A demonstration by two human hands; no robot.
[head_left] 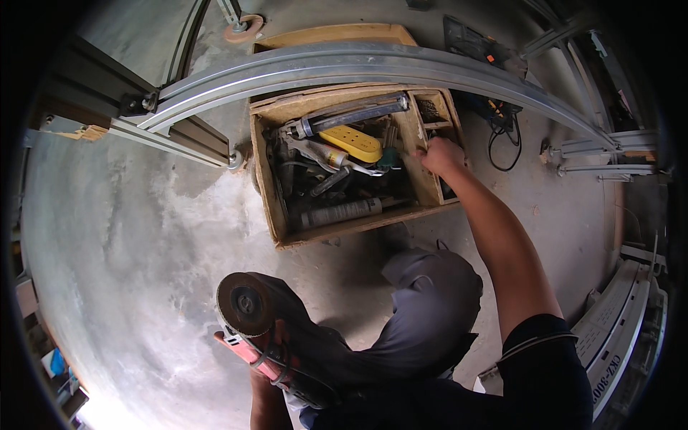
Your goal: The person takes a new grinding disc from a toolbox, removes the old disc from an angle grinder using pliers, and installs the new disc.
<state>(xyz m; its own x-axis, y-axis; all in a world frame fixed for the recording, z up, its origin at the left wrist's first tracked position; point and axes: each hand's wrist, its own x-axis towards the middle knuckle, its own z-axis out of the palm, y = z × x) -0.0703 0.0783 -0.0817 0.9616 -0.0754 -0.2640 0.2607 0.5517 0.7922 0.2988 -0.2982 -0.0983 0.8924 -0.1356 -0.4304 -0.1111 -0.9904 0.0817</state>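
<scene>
Nearest the camera, a red-and-black angle grinder (252, 352) is held low at the person's left side, its brown disc (245, 304) turned upward over the grey trousers (421, 301) of the left leg. Its body is gripped by the left hand (280, 337), with the fingers closed around it; part of that hand is hidden by the tool. Farther out, the right hand (441, 156) is held with curled fingers over the right-hand part of a wooden toolbox (309, 239), at the divider (428, 183) beside the narrow side compartments. Whether anything is pinched there cannot be told, as the fingertips are partly hidden.

The wide compartment, to the left of that divider, is filled with jumbled tools. Along its far side a caulking gun (355, 115) is laid at a slant, and just below it a yellow oblong piece (351, 143) is seen, with a white-and-yellow tube (327, 154) near it. Toward the near wall a grey cartridge (342, 213) is laid flat.

Above the box's far edge the view is crossed by an aluminium beam (373, 64). To the right of the box, a looped black cable (491, 154) is seen on the concrete floor (165, 222).
</scene>
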